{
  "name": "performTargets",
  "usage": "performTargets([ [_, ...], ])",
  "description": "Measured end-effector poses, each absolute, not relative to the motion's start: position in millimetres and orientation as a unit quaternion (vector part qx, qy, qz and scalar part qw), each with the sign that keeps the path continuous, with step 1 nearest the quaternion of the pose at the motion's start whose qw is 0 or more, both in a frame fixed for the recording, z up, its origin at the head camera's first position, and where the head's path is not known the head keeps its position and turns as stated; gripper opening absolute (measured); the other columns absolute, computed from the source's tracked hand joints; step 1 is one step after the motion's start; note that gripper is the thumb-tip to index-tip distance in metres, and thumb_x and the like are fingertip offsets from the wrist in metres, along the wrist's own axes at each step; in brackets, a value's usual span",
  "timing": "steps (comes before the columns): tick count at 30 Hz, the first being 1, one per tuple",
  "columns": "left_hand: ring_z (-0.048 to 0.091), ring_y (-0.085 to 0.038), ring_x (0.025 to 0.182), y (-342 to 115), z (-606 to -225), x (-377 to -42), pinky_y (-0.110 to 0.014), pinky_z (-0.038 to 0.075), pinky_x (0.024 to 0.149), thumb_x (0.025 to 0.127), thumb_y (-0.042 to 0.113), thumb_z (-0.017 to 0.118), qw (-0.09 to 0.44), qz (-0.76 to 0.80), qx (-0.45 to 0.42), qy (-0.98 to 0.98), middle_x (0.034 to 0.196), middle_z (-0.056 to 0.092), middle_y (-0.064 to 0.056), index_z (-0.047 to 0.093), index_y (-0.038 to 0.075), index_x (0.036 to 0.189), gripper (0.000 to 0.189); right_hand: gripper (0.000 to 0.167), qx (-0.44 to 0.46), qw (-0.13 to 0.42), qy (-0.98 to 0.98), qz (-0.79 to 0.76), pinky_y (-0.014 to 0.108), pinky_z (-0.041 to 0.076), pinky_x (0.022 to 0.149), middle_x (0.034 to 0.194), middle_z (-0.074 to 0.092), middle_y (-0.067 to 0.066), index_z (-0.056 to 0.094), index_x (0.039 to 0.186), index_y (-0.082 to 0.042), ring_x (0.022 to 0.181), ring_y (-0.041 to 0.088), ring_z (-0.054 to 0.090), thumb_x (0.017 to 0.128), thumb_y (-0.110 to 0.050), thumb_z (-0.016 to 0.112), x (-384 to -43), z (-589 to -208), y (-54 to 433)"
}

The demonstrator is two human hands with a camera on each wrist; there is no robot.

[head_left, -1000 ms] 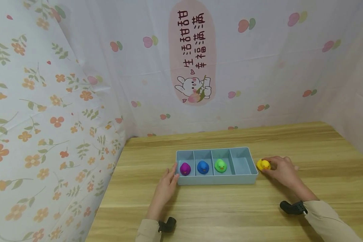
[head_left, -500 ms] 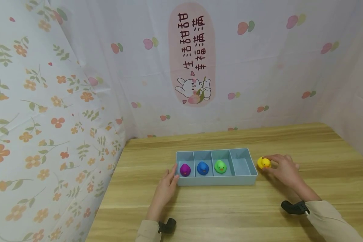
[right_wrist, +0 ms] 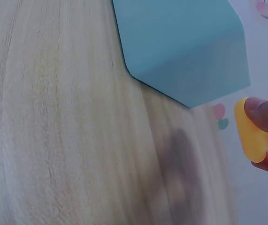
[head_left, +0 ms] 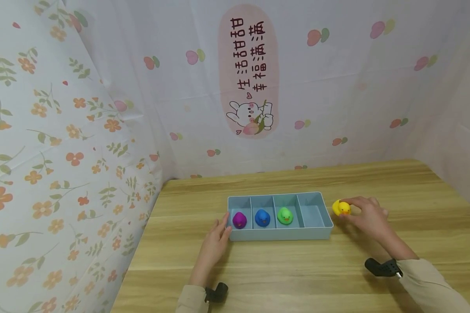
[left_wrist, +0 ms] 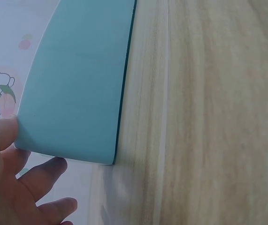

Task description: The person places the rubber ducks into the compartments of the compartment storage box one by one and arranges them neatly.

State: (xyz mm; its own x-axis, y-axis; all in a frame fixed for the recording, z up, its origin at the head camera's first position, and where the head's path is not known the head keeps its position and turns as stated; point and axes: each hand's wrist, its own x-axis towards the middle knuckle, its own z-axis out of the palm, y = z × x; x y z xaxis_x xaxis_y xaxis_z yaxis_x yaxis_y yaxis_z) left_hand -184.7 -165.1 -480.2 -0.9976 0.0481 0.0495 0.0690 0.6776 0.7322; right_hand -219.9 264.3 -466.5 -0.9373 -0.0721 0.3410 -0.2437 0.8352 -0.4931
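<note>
A pale blue box (head_left: pixel 280 234) with a row of compartments lies on the table, seen from its side in both wrist views. A purple duck (head_left: pixel 240 220), a blue duck (head_left: pixel 263 218) and a green duck (head_left: pixel 285 215) sit in separate compartments, while the rightmost one holds nothing. My left hand (head_left: pixel 215 243) rests against the box's left end, thumb at the corner and fingers fairly straight. Just beyond the right end, my right hand (head_left: pixel 368 217) pinches a yellow rubber duck (head_left: pixel 341 208) between thumb and fingers. In the right wrist view the duck (right_wrist: pixel 252 138) is held above the tabletop.
The wooden table (head_left: pixel 282 274) reaches back to a patterned cloth (head_left: pixel 337 87) behind the box. Another floral cloth (head_left: pixel 70 174) hangs along the left side. Black wrist cameras (head_left: pixel 383 268) sit at both cuffs.
My right hand has lifted the yellow duck slightly and it now tilts a little. The left hand keeps its place at the box, which stays put.
</note>
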Motion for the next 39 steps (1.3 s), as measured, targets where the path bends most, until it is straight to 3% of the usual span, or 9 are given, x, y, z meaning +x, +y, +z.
performTargets([
  [14,0.032,-0.046,0.137,-166,-482,-185,-0.070,0.028,0.103,0.101,0.032,0.045,0.021,-0.394,-0.044,-0.918,0.143,0.046,-0.021,0.041,0.019,0.146,0.047,0.043,0.089,0.185,-0.944,0.259,0.043,0.018,0.062,0.112,0.064,0.028,0.068,0.109,-0.003,0.092,0.039,0.047,0.071,-0.019,0.083,-223,-455,258],
  [29,0.031,-0.047,0.137,-166,-482,-184,-0.071,0.027,0.103,0.102,0.031,0.044,0.015,-0.399,-0.045,-0.916,0.143,0.045,-0.020,0.039,0.019,0.147,0.047,0.044,0.107,0.155,-0.944,0.270,0.047,0.020,0.064,0.114,0.063,0.027,0.069,0.110,-0.005,0.095,0.039,0.045,0.074,-0.024,0.082,-226,-447,242],
  [39,0.031,-0.047,0.137,-167,-485,-186,-0.071,0.027,0.103,0.102,0.033,0.044,0.020,-0.397,-0.049,-0.916,0.143,0.046,-0.020,0.039,0.020,0.147,0.048,0.040,0.124,0.149,-0.940,0.282,0.044,0.021,0.064,0.116,0.063,0.026,0.068,0.111,-0.006,0.098,0.040,0.045,0.076,-0.020,0.080,-232,-444,228],
])
